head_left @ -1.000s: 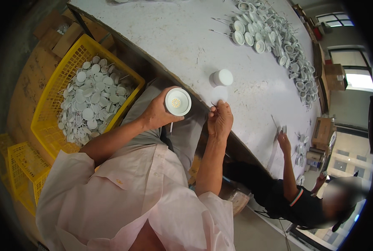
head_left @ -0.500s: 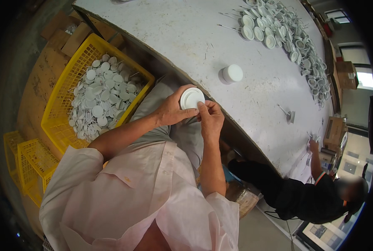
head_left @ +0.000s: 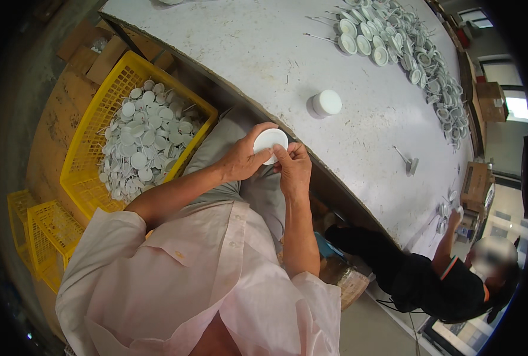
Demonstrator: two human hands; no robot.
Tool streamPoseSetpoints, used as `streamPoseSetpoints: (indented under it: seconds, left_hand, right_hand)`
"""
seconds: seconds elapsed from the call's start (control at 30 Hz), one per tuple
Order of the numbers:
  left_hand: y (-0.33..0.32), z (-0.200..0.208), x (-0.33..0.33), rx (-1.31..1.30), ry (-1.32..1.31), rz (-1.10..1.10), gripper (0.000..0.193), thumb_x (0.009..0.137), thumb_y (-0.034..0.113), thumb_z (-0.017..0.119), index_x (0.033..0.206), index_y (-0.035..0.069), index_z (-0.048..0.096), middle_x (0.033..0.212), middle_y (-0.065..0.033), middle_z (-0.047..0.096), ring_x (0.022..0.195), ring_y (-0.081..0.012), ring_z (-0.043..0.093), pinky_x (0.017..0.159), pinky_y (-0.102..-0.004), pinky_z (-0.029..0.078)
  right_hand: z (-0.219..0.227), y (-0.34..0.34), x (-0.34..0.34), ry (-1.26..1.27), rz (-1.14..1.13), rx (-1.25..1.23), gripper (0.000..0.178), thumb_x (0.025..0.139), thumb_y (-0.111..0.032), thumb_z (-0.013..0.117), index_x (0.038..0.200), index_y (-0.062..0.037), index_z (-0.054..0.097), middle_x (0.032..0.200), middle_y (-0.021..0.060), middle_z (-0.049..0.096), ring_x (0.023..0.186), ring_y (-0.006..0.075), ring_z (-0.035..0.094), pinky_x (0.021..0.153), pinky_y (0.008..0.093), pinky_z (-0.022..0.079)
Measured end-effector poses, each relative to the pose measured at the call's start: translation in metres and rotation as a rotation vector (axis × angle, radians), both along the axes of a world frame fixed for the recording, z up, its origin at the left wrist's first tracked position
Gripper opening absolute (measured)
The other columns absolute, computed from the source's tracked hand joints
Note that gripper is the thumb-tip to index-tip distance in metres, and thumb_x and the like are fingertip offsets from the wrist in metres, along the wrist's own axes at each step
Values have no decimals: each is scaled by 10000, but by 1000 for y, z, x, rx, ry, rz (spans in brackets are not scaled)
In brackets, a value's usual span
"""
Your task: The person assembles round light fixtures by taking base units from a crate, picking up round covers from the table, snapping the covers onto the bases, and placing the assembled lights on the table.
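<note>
Both my hands meet over my lap at the near edge of a large white table point(head_left: 228, 47). My left hand point(head_left: 243, 159) grips a small round white disc-shaped part point(head_left: 271, 141) from below and the left. My right hand point(head_left: 293, 169) pinches the same part at its lower right rim with fingertips. To my left a yellow plastic crate point(head_left: 98, 118) holds several similar white round parts with thin wires. A white cylindrical piece point(head_left: 325, 103) stands alone on the table just beyond my hands.
Many white round parts point(head_left: 406, 44) lie in rows at the table's far right. A small metal piece point(head_left: 411, 166) rests near the table's right edge. Another person in dark clothes point(head_left: 447, 279) works at the right. Stacked yellow crates point(head_left: 44, 237) and cardboard boxes point(head_left: 92, 53) stand at left.
My hands came together: the left brought the white part down toward my lap and the right closed onto its rim. The other person's arm shifted along the table's right end.
</note>
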State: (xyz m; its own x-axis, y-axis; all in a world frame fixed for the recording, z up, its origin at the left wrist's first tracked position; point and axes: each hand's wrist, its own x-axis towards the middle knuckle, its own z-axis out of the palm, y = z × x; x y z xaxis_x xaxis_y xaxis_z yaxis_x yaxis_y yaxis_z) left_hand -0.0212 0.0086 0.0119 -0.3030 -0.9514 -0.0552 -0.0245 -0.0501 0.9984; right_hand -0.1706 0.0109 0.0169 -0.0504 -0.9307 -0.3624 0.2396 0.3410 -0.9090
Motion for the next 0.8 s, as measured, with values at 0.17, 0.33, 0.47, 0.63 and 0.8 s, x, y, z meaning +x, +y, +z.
streamPoseSetpoints:
  seconds: [0.17, 0.33, 0.47, 0.63, 0.8]
  left_hand:
    - [-3, -4, -9, 24, -5, -59, 449, 882, 121, 511, 1294, 37, 353, 1122, -135, 542, 1025, -199, 546, 867, -320, 458]
    - [-9, -22, 24, -85, -33, 200, 422, 814, 50, 567, 1220, 17, 458, 1099, -93, 553, 983, -166, 541, 878, -305, 441]
    - [-18, -59, 110, 140, 2, 674, 339, 873, 197, 573, 1165, 31, 533, 1039, -83, 600, 908, -162, 577, 798, -307, 461]
    - [0, -117, 239, 515, -17, 828, 371, 886, 223, 554, 1222, 79, 487, 1070, -52, 566, 933, -186, 552, 731, -329, 449]
    - [42, -172, 315, 652, -4, 1027, 413, 841, 83, 525, 1246, 79, 445, 1166, -70, 504, 1041, -228, 508, 793, -333, 470]
  right_hand:
    - [-11, 1, -13, -32, 18, 21, 237, 800, -122, 707, 772, -99, 472, 598, -8, 534, 459, 39, 469, 409, 175, 384]
    - [5, -15, -29, 22, 1, -47, 144, 810, -116, 682, 872, -78, 558, 676, -11, 545, 543, 40, 492, 471, 187, 397]
    - [-6, -56, -160, 547, -530, -201, 174, 859, -209, 622, 881, -40, 587, 663, 27, 539, 515, 71, 494, 445, 222, 406]
    - [-33, -95, -339, 879, -850, 109, 392, 764, -370, 653, 756, 21, 623, 638, 104, 597, 507, 179, 543, 524, 321, 468]
    - [-41, -127, -388, 1245, -864, 437, 519, 711, -487, 659, 783, 28, 655, 682, 119, 637, 573, 237, 609, 555, 341, 499]
